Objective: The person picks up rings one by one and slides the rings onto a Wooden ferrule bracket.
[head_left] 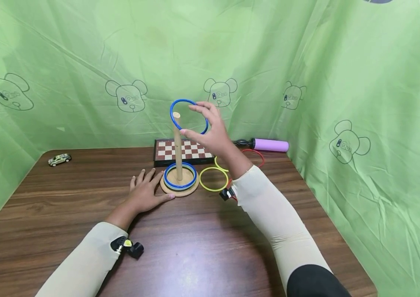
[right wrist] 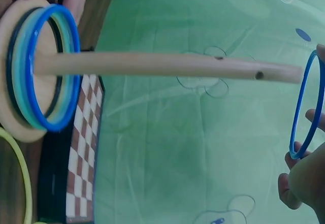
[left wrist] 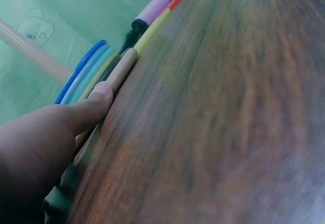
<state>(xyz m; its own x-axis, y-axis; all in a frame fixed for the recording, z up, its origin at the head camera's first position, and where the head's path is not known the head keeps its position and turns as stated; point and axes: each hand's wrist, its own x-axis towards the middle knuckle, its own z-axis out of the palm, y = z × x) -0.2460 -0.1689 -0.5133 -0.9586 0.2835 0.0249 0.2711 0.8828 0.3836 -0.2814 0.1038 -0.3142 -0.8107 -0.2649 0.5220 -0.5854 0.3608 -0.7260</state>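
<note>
My right hand (head_left: 212, 128) pinches a blue ring (head_left: 171, 116) between thumb and fingers, holding it tilted at the top of a wooden peg (head_left: 178, 152). In the right wrist view, the held blue ring (right wrist: 295, 127) overlaps the peg's tip. The peg stands upright on a round wooden base (head_left: 180, 192). Around its foot lies a stack of rings (right wrist: 31, 82), blue on top, with light blue, green, yellowish and black ones below. My left hand (head_left: 144, 194) rests on the table with spread, fairly straight fingers, its thumb (left wrist: 103, 91) touching the base's edge.
A checkered board (head_left: 166, 150) lies behind the base. To the right are a yellow ring (head_left: 213, 190), another yellow ring partly covered by my arm, and a red ring (head_left: 259, 153). A purple-handled pump (head_left: 271, 144) lies at the back right, a toy car (head_left: 59, 159) at the back left.
</note>
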